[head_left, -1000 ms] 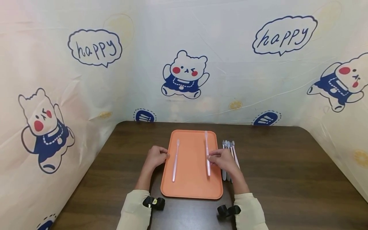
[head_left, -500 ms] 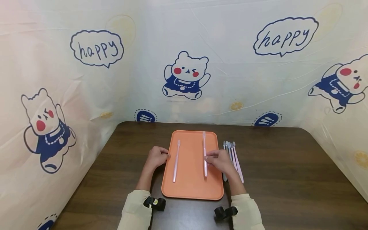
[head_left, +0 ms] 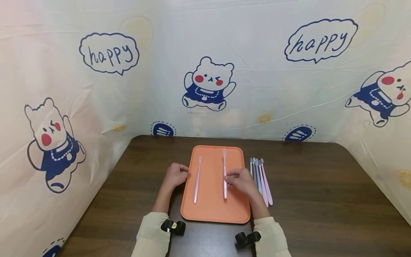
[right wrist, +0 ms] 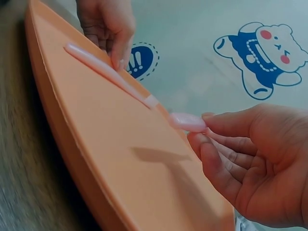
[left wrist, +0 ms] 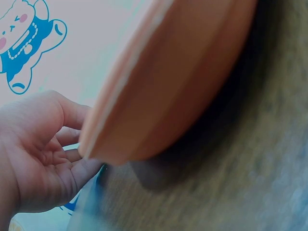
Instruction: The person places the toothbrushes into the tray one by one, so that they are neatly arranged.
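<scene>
My right hand (head_left: 241, 181) pinches a pink toothbrush (head_left: 225, 192) by its handle between thumb and fingers, over the right half of an orange tray (head_left: 210, 212). Its bristle head points to the far end. In the right wrist view the handle (right wrist: 187, 121) of this brush is seen end-on, and the hand's shadow falls on the tray. A second pink toothbrush (head_left: 197, 185) lies lengthwise on the tray's left half. At the left rim my left hand (head_left: 176, 175) grips the tray's edge, thumb and fingers on either side of it in the left wrist view.
Several toothbrushes (head_left: 264, 185), grey-blue and pink, lie side by side on the brown table (head_left: 314, 189) just right of the tray, partly behind the right forearm. A printed cloth (head_left: 257, 92) stands around the table's back and sides.
My right hand has moved left over the tray with the toothbrush, uncovering more of the brushes on the table. The left hand stays at the tray's left edge.
</scene>
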Motion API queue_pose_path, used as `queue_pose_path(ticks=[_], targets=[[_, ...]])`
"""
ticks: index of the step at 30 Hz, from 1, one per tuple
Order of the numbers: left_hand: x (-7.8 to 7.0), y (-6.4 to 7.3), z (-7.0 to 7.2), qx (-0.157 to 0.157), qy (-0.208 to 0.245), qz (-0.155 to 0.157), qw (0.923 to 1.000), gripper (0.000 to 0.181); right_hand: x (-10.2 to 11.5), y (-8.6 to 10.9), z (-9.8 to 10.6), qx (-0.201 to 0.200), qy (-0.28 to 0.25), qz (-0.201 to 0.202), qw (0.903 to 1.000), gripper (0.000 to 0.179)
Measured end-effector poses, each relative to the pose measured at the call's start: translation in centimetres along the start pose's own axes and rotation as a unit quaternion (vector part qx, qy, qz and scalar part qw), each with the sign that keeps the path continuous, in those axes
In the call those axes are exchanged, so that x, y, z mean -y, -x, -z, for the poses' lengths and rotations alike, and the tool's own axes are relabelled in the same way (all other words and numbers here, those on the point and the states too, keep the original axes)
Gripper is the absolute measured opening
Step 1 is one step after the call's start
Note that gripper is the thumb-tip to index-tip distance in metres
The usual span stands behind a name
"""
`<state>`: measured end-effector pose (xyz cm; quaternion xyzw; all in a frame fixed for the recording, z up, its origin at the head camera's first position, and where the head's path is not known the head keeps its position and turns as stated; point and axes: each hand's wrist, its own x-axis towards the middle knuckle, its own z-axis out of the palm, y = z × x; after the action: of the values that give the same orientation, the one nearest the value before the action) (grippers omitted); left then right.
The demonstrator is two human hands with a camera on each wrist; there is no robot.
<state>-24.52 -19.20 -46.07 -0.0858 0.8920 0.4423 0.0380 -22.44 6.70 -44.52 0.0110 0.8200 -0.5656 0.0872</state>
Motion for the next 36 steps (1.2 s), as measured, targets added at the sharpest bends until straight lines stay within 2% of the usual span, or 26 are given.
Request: queue_pose_path(ticks=[4, 11, 18, 36], targets=[[-0.1, 0.0, 0.0, -0.001, -0.001, -0.002, 1.0000, 0.021, 0.1, -0.1, -0.3, 0.006, -0.001, 0.012, 0.9999, 0.019], [-0.3, 0.0, -0.1, -0.001, -0.001, 0.001, 1.0000, 0.022, 0.3, -0.2, -1.0, 0.005, -0.005, 0.004, 1.0000, 0.017], [-0.3, 0.2, -0.2, -0.005, -0.004, 0.010, 0.9999, 0.022, 0.5, -0.1, -2.0, 0.013, 0.003, 0.014, 0.9998, 0.015], [-0.2, 0.1, -0.2, -0.018, -0.013, 0.009, 0.9997, 0.020, 0.8, -0.3, -4.1, 0.051, 0.031, -0.008, 0.9982, 0.019]])
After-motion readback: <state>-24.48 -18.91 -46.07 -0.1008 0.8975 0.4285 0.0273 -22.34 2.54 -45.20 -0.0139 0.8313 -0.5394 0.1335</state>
